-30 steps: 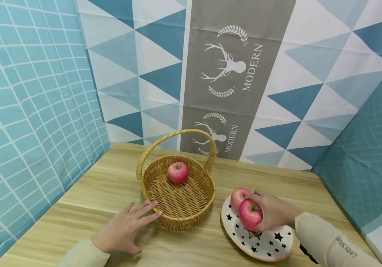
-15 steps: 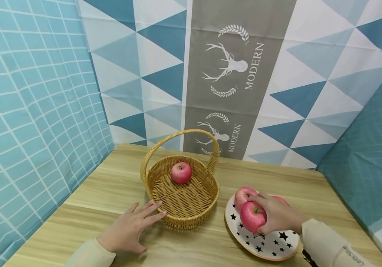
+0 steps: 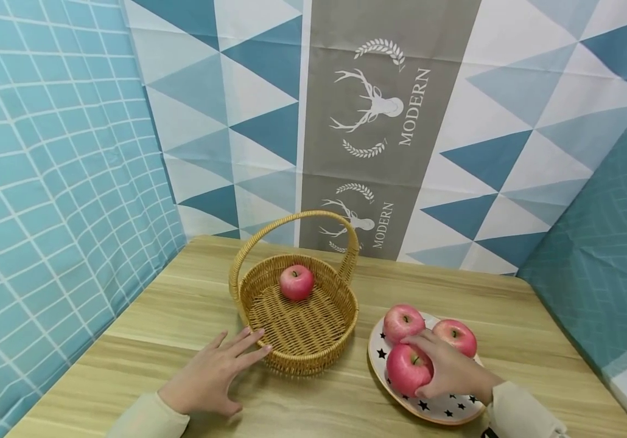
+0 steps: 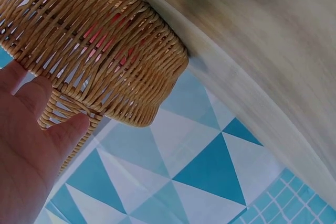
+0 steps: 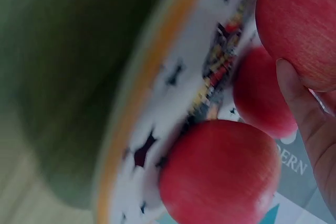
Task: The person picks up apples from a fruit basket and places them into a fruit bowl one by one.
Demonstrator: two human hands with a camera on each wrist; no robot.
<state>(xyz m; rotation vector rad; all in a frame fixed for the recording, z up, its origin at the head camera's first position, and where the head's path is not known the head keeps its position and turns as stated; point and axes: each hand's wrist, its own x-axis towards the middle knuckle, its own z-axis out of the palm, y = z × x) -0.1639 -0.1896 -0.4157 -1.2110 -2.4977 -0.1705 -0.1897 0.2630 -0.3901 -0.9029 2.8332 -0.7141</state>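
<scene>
My right hand [image 3: 453, 365] grips a red apple [image 3: 408, 372] over the left part of a white star-patterned plate [image 3: 428, 409]; whether this apple touches the plate I cannot tell. Two more apples lie on the plate, one at the back left [image 3: 402, 322] and one at the back right [image 3: 458, 337]. In the right wrist view, the thumb presses the side of the gripped apple [image 5: 302, 24]. My left hand [image 3: 212, 374] has its fingers spread, with the fingertips on the near left rim of a wicker basket [image 3: 302, 356]. Inside the basket, toward its back, sits another apple [image 3: 296, 281].
The basket's tall arched handle [image 3: 291, 220] rises over its bowl. Everything stands on a wooden table [image 3: 182, 298]. A patterned cloth backdrop [image 3: 269, 121] hangs behind it, with a blue grid cloth [image 3: 45, 182] on the left and a teal cloth [image 3: 598, 267] on the right.
My right hand has shifted slightly toward me and to the left over the plate with the apple. The back right apple has come out from behind the hand. The left hand stays at the basket rim.
</scene>
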